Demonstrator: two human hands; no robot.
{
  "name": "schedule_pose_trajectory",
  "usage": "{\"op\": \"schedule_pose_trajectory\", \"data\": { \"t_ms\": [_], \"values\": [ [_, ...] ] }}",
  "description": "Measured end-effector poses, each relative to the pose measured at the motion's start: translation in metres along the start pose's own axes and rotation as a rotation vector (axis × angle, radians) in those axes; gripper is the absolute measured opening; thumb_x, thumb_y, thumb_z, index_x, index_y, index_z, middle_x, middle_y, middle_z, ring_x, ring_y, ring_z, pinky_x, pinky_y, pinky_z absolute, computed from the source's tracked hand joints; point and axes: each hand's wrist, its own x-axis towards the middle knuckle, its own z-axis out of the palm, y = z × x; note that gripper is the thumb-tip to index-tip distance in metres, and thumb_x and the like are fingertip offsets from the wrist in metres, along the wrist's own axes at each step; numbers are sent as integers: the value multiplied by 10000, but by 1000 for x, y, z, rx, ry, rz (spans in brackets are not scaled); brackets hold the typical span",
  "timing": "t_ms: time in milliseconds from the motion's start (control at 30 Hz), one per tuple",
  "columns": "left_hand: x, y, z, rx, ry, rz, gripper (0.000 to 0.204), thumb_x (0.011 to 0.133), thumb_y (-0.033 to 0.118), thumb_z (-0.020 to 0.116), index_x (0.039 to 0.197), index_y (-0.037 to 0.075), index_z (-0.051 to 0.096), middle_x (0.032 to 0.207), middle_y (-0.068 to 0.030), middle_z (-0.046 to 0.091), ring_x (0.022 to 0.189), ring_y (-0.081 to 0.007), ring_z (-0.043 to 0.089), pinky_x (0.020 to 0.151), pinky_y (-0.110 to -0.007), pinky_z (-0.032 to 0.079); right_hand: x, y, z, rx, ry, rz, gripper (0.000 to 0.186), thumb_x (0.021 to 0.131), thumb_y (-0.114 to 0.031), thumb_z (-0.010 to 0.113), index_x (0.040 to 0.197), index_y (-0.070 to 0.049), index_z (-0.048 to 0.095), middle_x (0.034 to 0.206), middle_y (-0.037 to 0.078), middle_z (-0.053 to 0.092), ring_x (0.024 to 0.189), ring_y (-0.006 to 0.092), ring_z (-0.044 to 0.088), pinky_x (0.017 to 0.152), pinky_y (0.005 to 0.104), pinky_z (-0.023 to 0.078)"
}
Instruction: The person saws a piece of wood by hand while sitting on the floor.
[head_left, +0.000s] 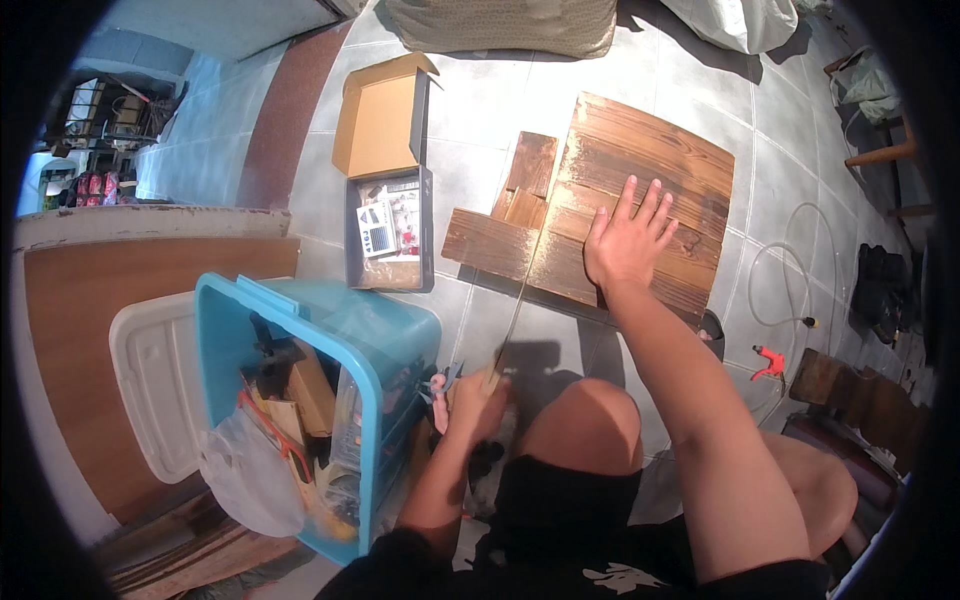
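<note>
My left hand (477, 405) is closed around the pale handle of what looks like a hand saw (513, 325). Its thin blade is seen edge-on and runs up to the left edge of a brown wooden board (665, 150). Pale sawdust lies along that edge. My right hand (630, 240) presses flat on the board, fingers spread and holding nothing. Left of the blade, short wooden pieces (490, 240) lie against the board. Pliers with pink grips (440, 400) are beside my left hand, partly hidden. What supports the board from below is mostly hidden.
An open cardboard box (428, 240) with packets stands beyond a blue bin (400, 320) full of tools, at my left. A white lid (155, 390) leans behind the bin. On the right lie a red air blow gun (768, 362) and a clear hose (755, 300).
</note>
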Motion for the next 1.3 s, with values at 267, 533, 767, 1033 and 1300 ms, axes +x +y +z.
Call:
{"op": "schedule_pose_trajectory", "data": {
  "t_ms": [267,533,767,1033,1300],
  "values": [
    [1,-16,19,27,41,56,227,900,224,657,943,2,674,744,-183,655,709,-369,624,665,-462,492,-1,9,8,11,28,4,685,1051,-415,389,1646,-106,249,1710,213,142,1589,417,69,1269,599,42],
    [68,-5,18,-59,2,237,219,900,211,659,933,-5,672,788,-278,634,742,-492,609,655,-496,489,-1,2,2,3,32,-13,687,1052,-415,377,1652,-113,230,1711,214,138,1591,416,59,1270,595,37],
    [-31,-34,15,-47,135,200,199,903,179,643,921,-18,661,778,-252,638,725,-415,646,679,-495,493,0,5,5,-17,2,8,694,1050,-423,376,1656,-124,218,1717,210,122,1594,408,54,1272,591,33],
    [75,-3,27,-193,7,61,203,936,171,660,852,-13,639,679,-122,629,616,-256,530,634,-401,470,1,-1,3,-10,23,-4,691,1053,-422,373,1656,-121,218,1715,211,128,1592,408,68,1271,593,43],
    [-28,-25,12,-112,52,40,193,917,154,643,971,-32,652,667,-169,594,627,-204,563,624,-410,497,-1,2,6,-21,14,1,689,1057,-430,370,1653,-116,228,1712,212,145,1590,413,79,1269,596,52]
  ]
}}
